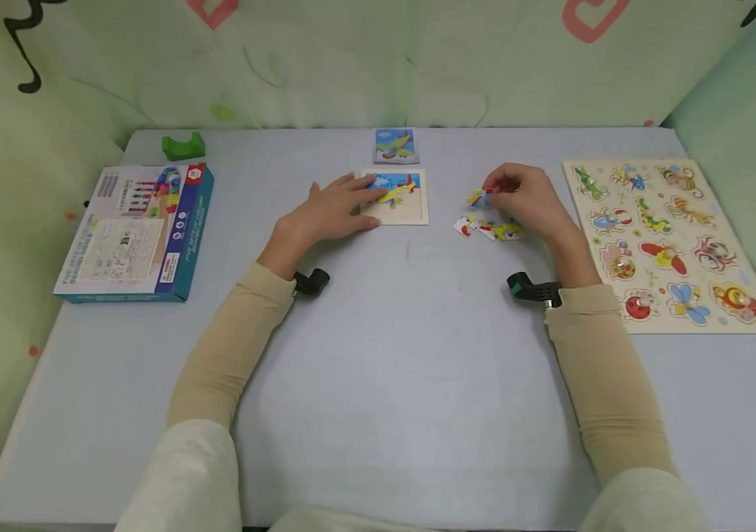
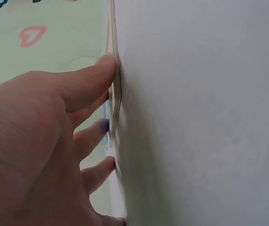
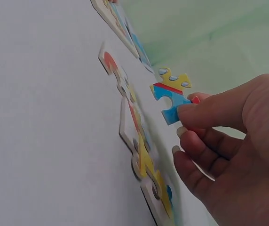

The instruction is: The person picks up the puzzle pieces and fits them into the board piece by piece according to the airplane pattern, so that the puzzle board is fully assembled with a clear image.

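Observation:
In the head view my left hand [image 1: 331, 210] lies with spread fingers over the left side of a small wooden puzzle tray [image 1: 407, 216]. The left wrist view shows its thumb [image 2: 90, 82] touching the tray's edge. Part of an airplane picture on blue sky fills the tray's upper area. Off to its right, my right hand [image 1: 532, 203] pinches a jigsaw piece [image 3: 172, 96], blue and yellow with a red stripe, between thumb and fingers, above the table. Several loose jigsaw pieces [image 3: 144, 146] lie just below that hand, partly overlapped by it in the head view.
Behind the tray sits a matching airplane picture [image 1: 395, 145]. A large wooden insect puzzle board [image 1: 657, 277] lies at the right, near the right forearm. On the left are a flat box [image 1: 126, 251] and a green curved block [image 1: 183, 147]. Fabric walls border the table.

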Demonstrator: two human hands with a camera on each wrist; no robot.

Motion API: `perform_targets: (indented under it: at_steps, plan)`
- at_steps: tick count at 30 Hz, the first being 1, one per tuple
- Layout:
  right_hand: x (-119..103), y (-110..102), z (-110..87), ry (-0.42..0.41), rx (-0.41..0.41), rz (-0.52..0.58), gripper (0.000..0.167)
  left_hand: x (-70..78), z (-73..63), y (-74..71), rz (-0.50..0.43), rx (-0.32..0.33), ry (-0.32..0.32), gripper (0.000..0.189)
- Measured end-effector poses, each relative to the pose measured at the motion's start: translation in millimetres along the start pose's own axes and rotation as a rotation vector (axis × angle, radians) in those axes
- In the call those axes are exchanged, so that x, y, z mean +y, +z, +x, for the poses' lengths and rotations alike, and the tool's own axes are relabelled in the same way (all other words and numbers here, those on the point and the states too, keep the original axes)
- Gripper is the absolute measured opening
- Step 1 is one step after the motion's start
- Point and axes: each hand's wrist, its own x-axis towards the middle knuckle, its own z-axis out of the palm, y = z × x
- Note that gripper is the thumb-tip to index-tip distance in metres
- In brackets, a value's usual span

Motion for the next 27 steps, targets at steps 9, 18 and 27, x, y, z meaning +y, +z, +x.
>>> perform_targets:
  at_steps: [9,18,27]
  plan:
    - [-25.0,30.4,10.9,-0.026,-0.046,-0.014,0.015,0.1,-1.8,1.0,-0.001,0.006,-0.008,0.063]
    - [-45.1,53.6,22.3,-0.01,-0.061,0.016,0.016,1.8,-0.5,3.5,-0.007,0.001,-0.016,0.063]
    - [-51.8,75.4,32.7,0.016,-0.029,0.027,0.019,1.3,2.1,5.9,-0.001,0.011,-0.008,0.063]
